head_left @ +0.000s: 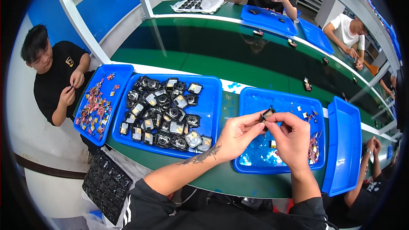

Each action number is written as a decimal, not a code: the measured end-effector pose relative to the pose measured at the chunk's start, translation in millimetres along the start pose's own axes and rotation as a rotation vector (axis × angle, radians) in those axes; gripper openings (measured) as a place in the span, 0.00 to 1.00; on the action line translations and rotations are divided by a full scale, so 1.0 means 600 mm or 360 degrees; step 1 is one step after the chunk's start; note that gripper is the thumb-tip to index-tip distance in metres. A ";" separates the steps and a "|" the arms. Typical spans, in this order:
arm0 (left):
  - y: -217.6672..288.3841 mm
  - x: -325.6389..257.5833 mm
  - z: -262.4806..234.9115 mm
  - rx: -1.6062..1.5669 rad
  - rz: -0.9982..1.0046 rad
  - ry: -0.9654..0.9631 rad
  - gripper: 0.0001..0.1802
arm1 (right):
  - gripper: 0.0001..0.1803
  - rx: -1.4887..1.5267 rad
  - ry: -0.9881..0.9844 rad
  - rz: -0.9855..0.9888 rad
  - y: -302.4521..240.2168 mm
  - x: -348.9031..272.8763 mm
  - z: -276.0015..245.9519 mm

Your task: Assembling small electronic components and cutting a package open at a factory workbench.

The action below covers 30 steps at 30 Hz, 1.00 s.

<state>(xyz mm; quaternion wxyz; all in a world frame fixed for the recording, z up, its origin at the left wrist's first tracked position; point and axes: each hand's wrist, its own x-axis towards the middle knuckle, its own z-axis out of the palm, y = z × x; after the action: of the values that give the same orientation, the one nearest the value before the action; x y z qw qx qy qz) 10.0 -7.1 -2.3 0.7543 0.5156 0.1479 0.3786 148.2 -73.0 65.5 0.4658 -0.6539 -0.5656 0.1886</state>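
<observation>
Left hand (240, 132): almost closed, thumb and fingers pinched on a small black part (267, 113).
Right hand (293, 138): curled, thumb and forefinger nearly together at the same part.
Part held: between both hands' fingertips; its exact shape could not be told.
Beneath the hands: a rectangular blue plastic tray (279, 170) held shiny blue film pieces (260, 156) and small reddish circuit boards (314, 150).
Left of the left hand: a wide blue plastic tray (206, 117) held heaped black rounded-square cases (174, 113).
Right of the right hand: a narrow blue plastic tray (342, 147) stood.
Beyond both hands: a long dark-green conveyor belt (191, 51) ran across.
</observation>
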 end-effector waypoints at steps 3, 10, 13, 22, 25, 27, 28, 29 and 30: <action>0.002 0.001 -0.001 0.0075 0.0017 -0.0022 0.21 | 0.04 -0.0008 0.0004 -0.0001 -0.008 0.003 0.002; 0.004 -0.004 0.000 0.0068 0.0006 -0.0032 0.21 | 0.09 -0.0155 0.0063 -0.0192 0.000 0.006 0.000; 0.013 -0.006 0.001 0.0041 0.0048 -0.0085 0.21 | 0.15 -0.0213 0.0110 -0.0231 -0.002 0.009 -0.005; 0.016 0.005 -0.012 -0.0004 0.0228 0.0253 0.21 | 0.13 0.0857 -0.0028 0.0218 0.028 0.017 0.004; 0.018 0.010 -0.006 -0.0035 0.0256 0.0274 0.23 | 0.12 0.0659 -0.0181 0.0247 0.033 -0.008 -0.001; 0.030 0.009 0.002 -0.0036 0.0213 0.0229 0.26 | 0.08 0.0683 -0.0145 0.0234 0.041 -0.006 0.000; 0.030 0.009 0.005 -0.0025 0.0271 0.0238 0.25 | 0.07 0.0757 -0.0130 0.0261 0.042 -0.003 -0.001; 0.030 0.010 0.009 -0.0015 0.0327 0.0242 0.24 | 0.06 0.0830 -0.0110 0.0289 0.042 -0.001 -0.004; 0.035 0.008 0.003 -0.0016 0.0332 0.0234 0.24 | 0.05 0.0866 -0.0152 0.0330 0.040 0.001 -0.008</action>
<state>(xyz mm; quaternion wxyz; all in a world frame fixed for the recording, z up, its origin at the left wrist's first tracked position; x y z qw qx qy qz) 5.2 -1.1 17.8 0.7005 0.4954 0.1464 0.4924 165.7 -72.8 48.2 0.5752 -0.5497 -0.4457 0.4103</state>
